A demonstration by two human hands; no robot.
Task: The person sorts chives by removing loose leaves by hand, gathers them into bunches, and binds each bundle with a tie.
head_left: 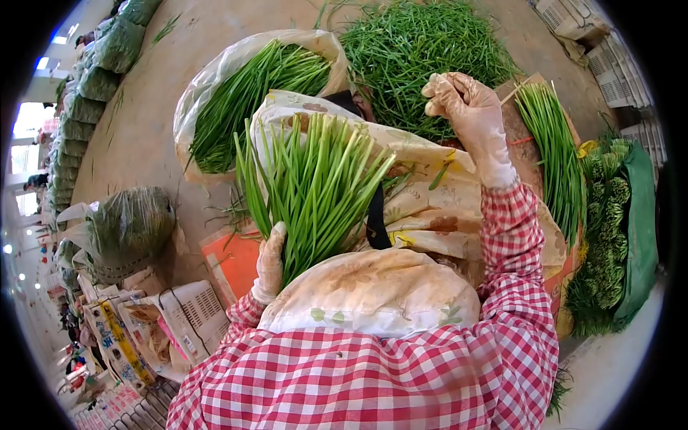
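My left hand [270,266], in a pale stained glove, is closed around the lower part of a large bunch of garlic chives [308,190]. The pale cut ends fan out at the top, over my apron-covered lap [430,197]. To the right, my right hand [459,100], also gloved, is raised with its fingers curled together, in front of a loose heap of green leaves [423,57]. Anything inside those fingers is hidden. Beyond the bunch, a clear plastic bag [188,118] holds more chives [251,100].
Another bundle of chives [555,158] lies at my right, beside tied bunches [609,229] along a green cloth [640,236]. Stuffed plastic bags [132,226] and flattened cartons [190,322] stand at left. Filled bags [100,82] line the far left.
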